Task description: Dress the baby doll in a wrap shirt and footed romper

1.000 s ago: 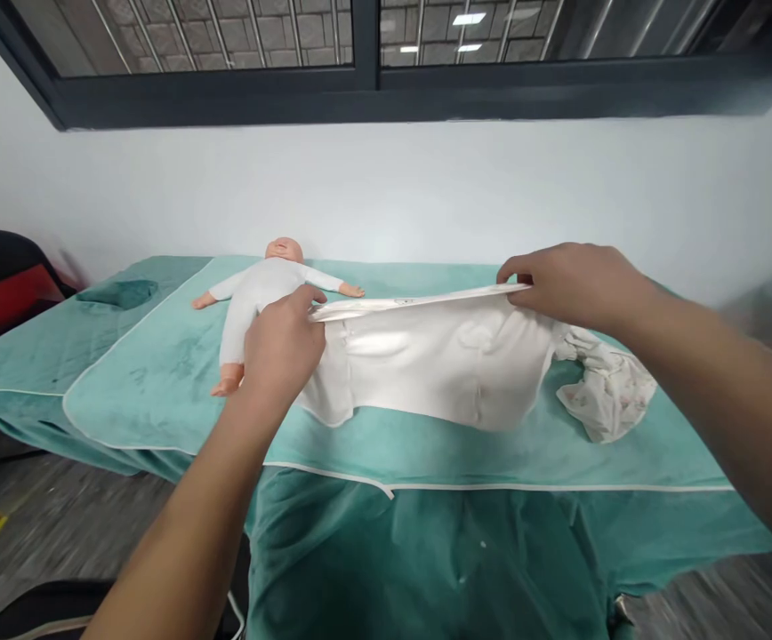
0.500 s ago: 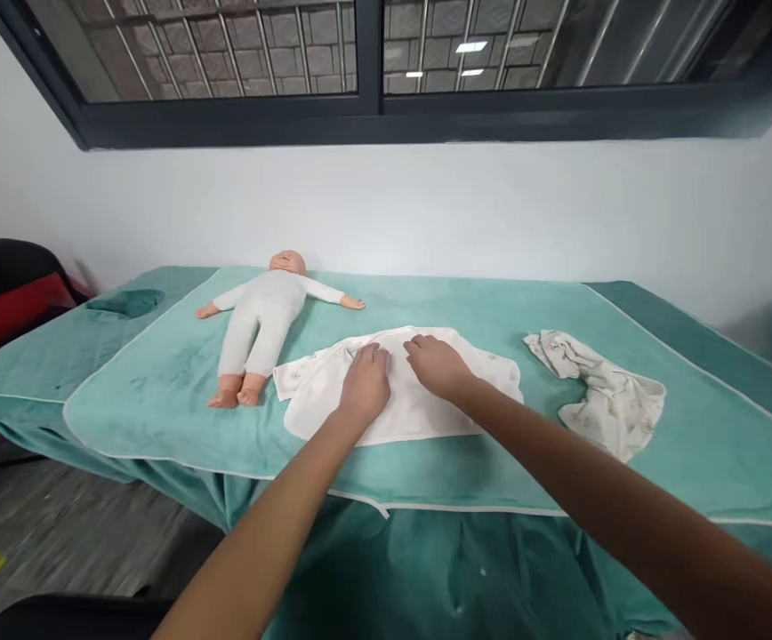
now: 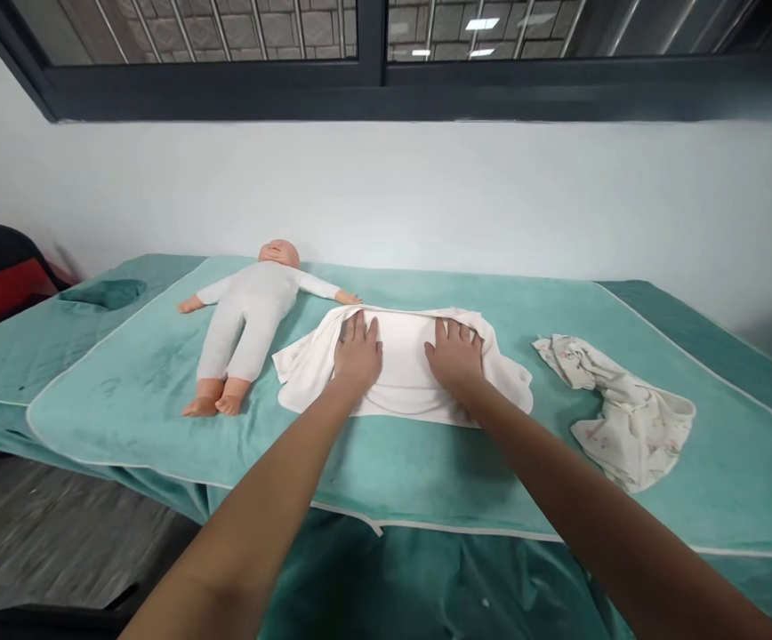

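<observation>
A small white baby top (image 3: pixel 405 348) lies on the green bedding in front of me, its front laid open and its far edge bunched. On its left part rests my left hand (image 3: pixel 357 354), fingers stretched out, with the fingertips near the raised far edge. My right hand (image 3: pixel 456 357) presses on the right part in the same way, fingers spread. Neither hand grips the cloth. Left of the top, a baby doll (image 3: pixel 249 307) in a white suit lies on its back, its arms out to the sides; one hand reaches close to the cloth.
Crumpled patterned baby clothing (image 3: pixel 632 418) lies on the right of the green mat (image 3: pixel 466 476). A wall (image 3: pixel 426 200) and dark window frame (image 3: pixel 373 93) stand behind the bed. At the far left is a black and red chair (image 3: pixel 3 289).
My hands have moved apart and flattened out. The top has been opened, and its far edge is now folded and bunched. The view has shifted slightly.
</observation>
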`<state>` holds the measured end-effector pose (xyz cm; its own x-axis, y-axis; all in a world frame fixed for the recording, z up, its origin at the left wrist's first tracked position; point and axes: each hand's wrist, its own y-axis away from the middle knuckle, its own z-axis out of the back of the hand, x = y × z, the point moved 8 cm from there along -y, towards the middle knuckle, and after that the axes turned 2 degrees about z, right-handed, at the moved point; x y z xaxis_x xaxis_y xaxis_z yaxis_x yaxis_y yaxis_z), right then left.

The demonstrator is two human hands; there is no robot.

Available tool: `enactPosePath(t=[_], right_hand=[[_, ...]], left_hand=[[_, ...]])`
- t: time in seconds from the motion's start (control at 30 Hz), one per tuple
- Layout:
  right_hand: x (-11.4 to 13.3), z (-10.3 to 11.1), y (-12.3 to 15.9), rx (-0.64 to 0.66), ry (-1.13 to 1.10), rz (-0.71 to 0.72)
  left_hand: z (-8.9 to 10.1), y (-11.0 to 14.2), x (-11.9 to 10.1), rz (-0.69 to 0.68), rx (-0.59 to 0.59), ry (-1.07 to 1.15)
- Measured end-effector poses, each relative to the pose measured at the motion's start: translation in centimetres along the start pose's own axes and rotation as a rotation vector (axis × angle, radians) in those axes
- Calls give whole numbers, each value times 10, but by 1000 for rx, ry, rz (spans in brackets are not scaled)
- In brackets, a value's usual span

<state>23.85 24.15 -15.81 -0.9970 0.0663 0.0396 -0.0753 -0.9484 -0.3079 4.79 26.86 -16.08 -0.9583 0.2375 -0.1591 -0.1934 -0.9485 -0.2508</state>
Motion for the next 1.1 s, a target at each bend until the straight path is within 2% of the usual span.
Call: enactPosePath(t=[0.13,0.33,0.43,0.67,0.77,0.9,1.1], right_hand=[[-7,-11,-13,3,-18,-32],[-12,-34,-23,147,-54,-18],[-13,-37,-24,158,-61,-8],[-10,-33,-32,174,-41,-5],[0,-29,-36,153,-31,-32],[14,-27,-34,75,-8,-93],[13,-36,-32,30,-11,-111]], left_hand=[[-7,-13,2,-25,-14,10],[-23,-20,7,-27,95,19],[-24,-21,8,-23,114,28],[-31,-30,13,42,358,62],[-28,-31,13,45,339,65],[-27,-25,13,40,248,91],[-16,-16,11,10,33,128]])
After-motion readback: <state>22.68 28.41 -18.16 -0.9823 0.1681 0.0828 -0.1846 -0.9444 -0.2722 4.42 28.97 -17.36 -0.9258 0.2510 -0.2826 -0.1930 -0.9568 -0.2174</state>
